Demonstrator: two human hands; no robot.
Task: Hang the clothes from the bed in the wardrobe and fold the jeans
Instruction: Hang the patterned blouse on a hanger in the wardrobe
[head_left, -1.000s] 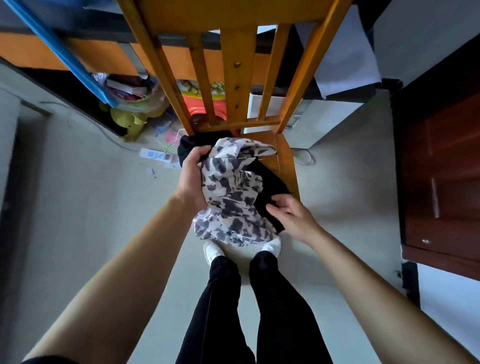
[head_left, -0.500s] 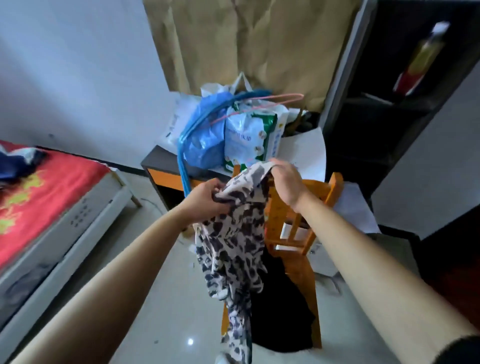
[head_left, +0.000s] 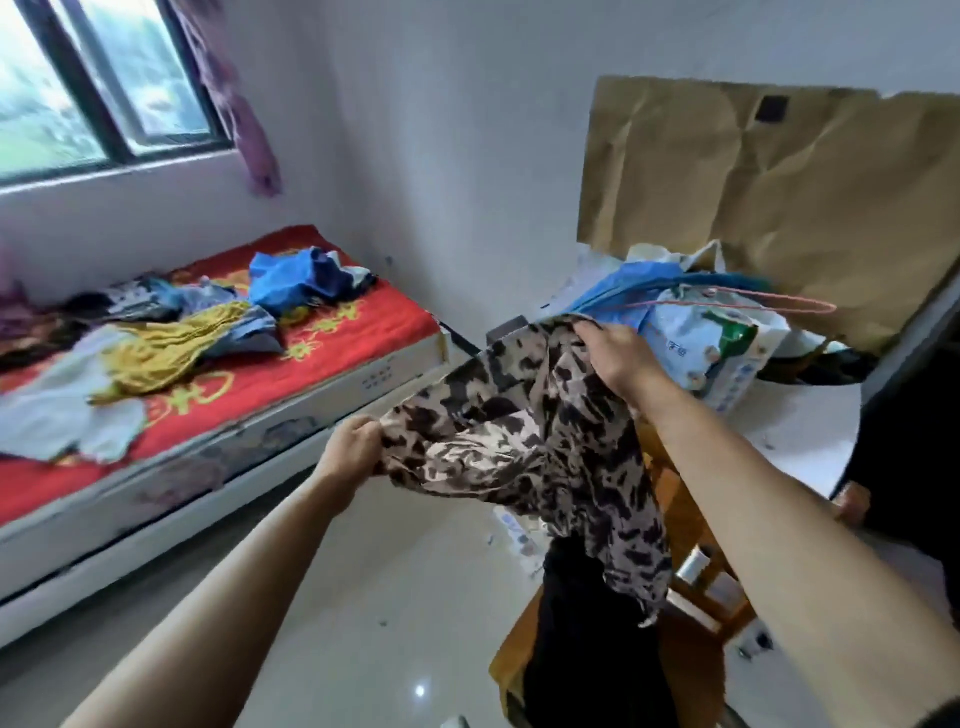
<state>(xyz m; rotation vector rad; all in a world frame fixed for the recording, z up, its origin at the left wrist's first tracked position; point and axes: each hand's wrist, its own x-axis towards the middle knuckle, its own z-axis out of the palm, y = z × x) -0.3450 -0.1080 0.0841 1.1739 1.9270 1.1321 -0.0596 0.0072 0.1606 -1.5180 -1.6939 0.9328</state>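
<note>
Gripping spotted garment (head_left: 519, 447): left hand (head_left: 353, 453) at edge, right hand (head_left: 618, 361) at top | bed (head_left: 332, 405) bears loose clothes (head_left: 171, 345)

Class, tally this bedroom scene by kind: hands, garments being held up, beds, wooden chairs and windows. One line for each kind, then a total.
Hands: 2, the left hand and the right hand
Garments held up: 1, the patterned garment, gripped by both hands
Beds: 1, the bed
Wooden chairs: 1, the wooden chair
Windows: 1, the window
Total: 6
</note>
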